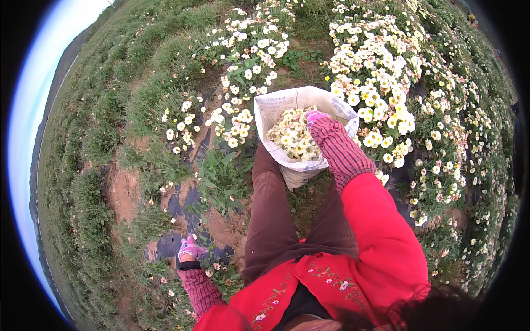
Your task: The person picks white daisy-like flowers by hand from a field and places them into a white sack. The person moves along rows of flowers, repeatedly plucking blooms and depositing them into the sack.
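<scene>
My right hand [315, 117], in a pink glove, reaches inside a white woven sack [304, 164]. Picked cream-white flower heads [293, 134] fill the sack's inside, and my right hand touches them near the far side. Its fingertips are partly hidden, so I cannot tell whether they grip anything. The sack stands with its mouth wide in front of my legs and bears faded print. Off to the left, my left hand [191, 249], also in a pink patterned glove, is held low over the plants. A small white flower [194, 236] shows at its fingertips; whether it is held is unclear.
Dense white flowers [379, 89] bloom in a row to the right of the sack. A sparser flower row [244, 78] runs ahead and left. Black plastic mulch [191, 207] and bare soil [123, 188] lie between green plants. A distant person [471, 18] appears at the upper right.
</scene>
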`<state>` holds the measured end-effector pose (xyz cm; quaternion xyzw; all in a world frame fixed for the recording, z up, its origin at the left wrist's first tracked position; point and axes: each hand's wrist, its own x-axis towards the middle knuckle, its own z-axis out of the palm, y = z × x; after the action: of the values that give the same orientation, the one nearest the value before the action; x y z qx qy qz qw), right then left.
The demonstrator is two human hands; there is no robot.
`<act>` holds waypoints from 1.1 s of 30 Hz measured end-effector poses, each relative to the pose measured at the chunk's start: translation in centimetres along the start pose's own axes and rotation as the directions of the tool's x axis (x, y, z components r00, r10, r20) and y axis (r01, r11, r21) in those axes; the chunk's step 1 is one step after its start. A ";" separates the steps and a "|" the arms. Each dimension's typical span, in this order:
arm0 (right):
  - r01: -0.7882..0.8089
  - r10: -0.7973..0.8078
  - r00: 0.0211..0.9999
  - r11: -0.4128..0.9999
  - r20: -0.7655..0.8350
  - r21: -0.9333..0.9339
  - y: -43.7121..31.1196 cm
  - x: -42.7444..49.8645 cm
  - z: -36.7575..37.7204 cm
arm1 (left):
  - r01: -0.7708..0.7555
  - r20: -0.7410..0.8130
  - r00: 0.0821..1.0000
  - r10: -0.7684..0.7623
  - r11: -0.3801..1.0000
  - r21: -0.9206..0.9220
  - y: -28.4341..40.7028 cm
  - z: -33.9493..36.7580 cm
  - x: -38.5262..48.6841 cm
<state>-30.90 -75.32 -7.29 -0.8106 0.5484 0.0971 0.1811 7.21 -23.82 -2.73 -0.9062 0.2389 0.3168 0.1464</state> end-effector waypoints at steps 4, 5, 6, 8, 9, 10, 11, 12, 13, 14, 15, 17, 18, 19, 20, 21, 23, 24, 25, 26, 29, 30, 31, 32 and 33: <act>0.017 -0.019 0.999 0.999 -0.046 -0.035 0.9 -0.7 0.1 | -0.151 -0.343 0.928 0.147 0.988 0.017 4.3 -4.0 -2.5; 0.034 -0.036 0.997 0.999 -0.069 -0.038 1.0 -1.3 -0.1 | -0.298 -0.482 0.826 0.291 0.952 0.065 5.5 -4.4 -1.4; 0.049 -0.053 0.994 0.998 -0.099 -0.036 1.5 -2.2 -0.2 | -0.502 -0.612 0.657 0.441 0.861 0.082 8.4 -5.2 -0.8; 0.091 -0.093 0.981 0.996 -0.172 -0.022 2.4 -4.5 -0.6 | -0.823 -0.687 0.430 0.586 0.567 -0.031 16.5 -7.1 -1.7; 0.120 -0.117 0.969 0.993 -0.218 0.000 2.9 -6.0 -0.9 | -0.904 -0.664 0.379 0.644 0.411 -0.117 21.0 -8.0 -3.5; 0.152 -0.139 0.954 0.988 -0.268 0.031 3.5 -7.5 -1.3 | -0.953 -0.661 0.277 0.698 0.285 -0.098 25.4 -8.3 -4.9; 0.198 -0.165 0.933 0.977 -0.321 0.076 3.8 -9.2 -1.8 | -0.972 -0.662 0.214 0.719 0.224 -0.070 28.9 -7.8 -5.8; 0.252 -0.188 0.912 0.958 -0.364 0.136 3.9 -10.9 -2.4 | -0.986 -0.621 0.163 0.767 0.147 -0.078 32.3 -7.6 -7.2; 0.341 -0.233 0.851 0.927 -0.471 0.156 4.1 -12.7 -2.5 | -0.994 -0.594 0.091 0.800 0.110 -0.004 35.3 -7.0 -7.9; 0.402 -0.250 0.824 0.890 -0.508 0.215 4.0 -14.6 -2.8 | -0.996 -0.545 0.007 0.839 0.057 0.075 37.6 -6.7 -9.4; 0.455 -0.258 0.798 0.850 -0.545 0.265 4.0 -17.0 -3.5 | -0.988 -0.500 -0.062 0.864 0.019 0.155 39.7 -5.8 -10.8; 0.426 -0.181 0.747 0.869 -0.639 0.251 3.7 -21.9 -3.9 | -0.978 -0.453 -0.145 0.880 -0.059 0.198 42.3 -3.8 -12.4; 0.441 -0.162 0.712 0.860 -0.683 0.256 4.7 -24.4 -3.8 | -0.977 -0.350 -0.121 0.929 -0.049 0.207 43.3 -2.9 -13.6; 0.368 -0.113 0.733 0.895 -0.671 0.252 4.6 -27.3 -4.5 | -0.974 -0.238 -0.083 0.968 -0.028 0.224 43.6 -1.9 -14.7; 0.376 -0.092 0.742 0.877 -0.664 0.300 5.7 -28.9 -3.9 | -0.977 -0.244 -0.102 0.965 -0.051 0.206 43.6 -0.9 -16.1; 0.364 -0.056 0.754 0.865 -0.655 0.345 7.2 -31.3 -3.2 | -0.959 -0.264 -0.163 0.951 -0.090 0.267 44.0 0.4 -17.4; 0.275 -0.021 0.697 0.931 -0.717 0.240 8.1 -35.6 -1.2 | -0.909 -0.295 -0.267 0.917 -0.139 0.392 44.2 3.2 -19.2; 0.180 0.130 0.695 0.921 -0.707 0.346 9.3 -38.1 0.3 | -0.910 -0.377 -0.267 0.887 -0.104 0.401 44.3 3.0 -19.7; 0.102 0.267 0.673 0.890 -0.690 0.445 11.1 -40.5 2.0 | -0.938 -0.392 -0.137 0.910 0.008 0.347 45.0 2.8 -18.8; -0.077 0.346 0.811 0.862 -0.471 0.501 14.6 -43.4 4.7 | -0.959 -0.417 -0.062 0.907 0.062 0.277 46.2 3.3 -16.4; -0.580 0.581 0.785 0.811 0.217 -0.073 17.3 -48.7 9.7 | -0.982 -0.385 -0.007 0.923 -0.080 -0.173 49.0 4.2 -17.8; -0.604 0.581 0.706 0.792 0.404 -0.084 18.6 -49.1 10.7 | -0.961 -0.267 0.026 0.963 -0.049 -0.271 49.6 4.3 -21.9; -0.595 0.528 0.790 0.783 0.311 0.182 19.8 -47.9 12.2 | -0.943 -0.287 -0.044 0.957 -0.135 -0.304 51.5 7.2 -20.0; -0.536 0.501 0.841 0.727 0.202 0.430 21.3 -46.7 14.2 | -0.911 -0.298 -0.121 0.947 -0.225 -0.345 53.8 10.3 -18.3; -0.439 0.508 0.857 0.626 0.089 0.644 23.0 -45.9 16.6 | -0.905 -0.279 -0.133 0.951 -0.232 -0.358 55.3 12.6 -18.9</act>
<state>-68.89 -37.14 -10.44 -0.5284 0.7493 -0.0941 0.3879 -41.21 -58.70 -6.39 -0.3975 0.7485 0.4062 -0.3416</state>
